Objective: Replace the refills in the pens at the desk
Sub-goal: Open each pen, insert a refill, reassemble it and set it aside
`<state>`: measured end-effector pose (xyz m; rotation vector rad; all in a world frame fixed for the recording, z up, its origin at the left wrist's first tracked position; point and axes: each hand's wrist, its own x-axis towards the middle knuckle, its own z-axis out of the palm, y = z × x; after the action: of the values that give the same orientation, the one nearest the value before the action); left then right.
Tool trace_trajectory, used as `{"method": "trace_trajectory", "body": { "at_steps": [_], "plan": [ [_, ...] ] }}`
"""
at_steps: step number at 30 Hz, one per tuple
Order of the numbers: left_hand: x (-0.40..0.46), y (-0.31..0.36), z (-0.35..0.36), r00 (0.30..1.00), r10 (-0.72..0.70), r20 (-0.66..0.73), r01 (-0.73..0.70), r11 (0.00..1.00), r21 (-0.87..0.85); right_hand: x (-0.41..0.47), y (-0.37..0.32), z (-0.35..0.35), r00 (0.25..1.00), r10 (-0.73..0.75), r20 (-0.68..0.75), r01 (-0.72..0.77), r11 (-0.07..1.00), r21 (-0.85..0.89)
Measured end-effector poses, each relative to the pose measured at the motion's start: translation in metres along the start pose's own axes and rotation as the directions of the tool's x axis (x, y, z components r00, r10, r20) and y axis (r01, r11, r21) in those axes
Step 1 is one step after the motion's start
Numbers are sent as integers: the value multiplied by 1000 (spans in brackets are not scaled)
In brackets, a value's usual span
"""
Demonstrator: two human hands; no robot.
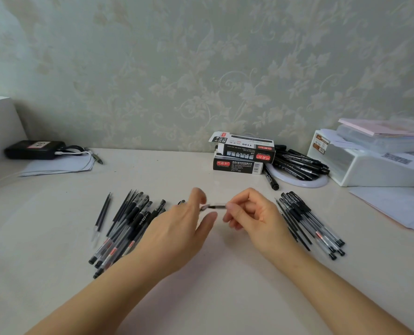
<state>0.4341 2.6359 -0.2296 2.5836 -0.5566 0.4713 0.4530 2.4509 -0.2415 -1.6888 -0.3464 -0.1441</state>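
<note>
Two bare forearms reach over the pale worktop (201,274). The right hand (256,213) pinches a short dark pen piece (217,206), lying level, left to right, between the hands above the worktop. The left hand (177,228) is loosely spread, fingertips touching its tip. Likely mid-reassembly; next, align and join carefully.

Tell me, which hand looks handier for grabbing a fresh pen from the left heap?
Probably the left hand: it hovers open right beside the left heap, while the right hand pinches a small pen part.
</note>
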Motion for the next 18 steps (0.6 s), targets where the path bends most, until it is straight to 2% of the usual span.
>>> {"method": "trace_trajectory", "body": {
  "at_steps": [2,4,7,9,13,18],
  "plan": [
    [-1,-2,-1,999,-53,-15,51,993,-107,2,3,-5,994,-32,-108,17,991,-136],
    [-1,-4,-3,996,-87,-28,82,988,-134,2,6,-9,990,-66,-121,23,943,-331],
    [1,-2,-4,996,-70,-45,66,993,-94,-1,9,-8,994,-110,-9,86,826,-558],
    [2,0,-4,997,-64,-32,62,996,-70,-3,9,-5,989,-131,66,143,761,-633],
    [0,0,-5,998,-52,-18,51,998,-37,-3,7,-5,987,-138,81,157,739,-655],
    [1,2,-3,1000,-7,-13,5,994,-108,-3,-2,-1,994,-89,59,106,899,-425]
  ]
}}
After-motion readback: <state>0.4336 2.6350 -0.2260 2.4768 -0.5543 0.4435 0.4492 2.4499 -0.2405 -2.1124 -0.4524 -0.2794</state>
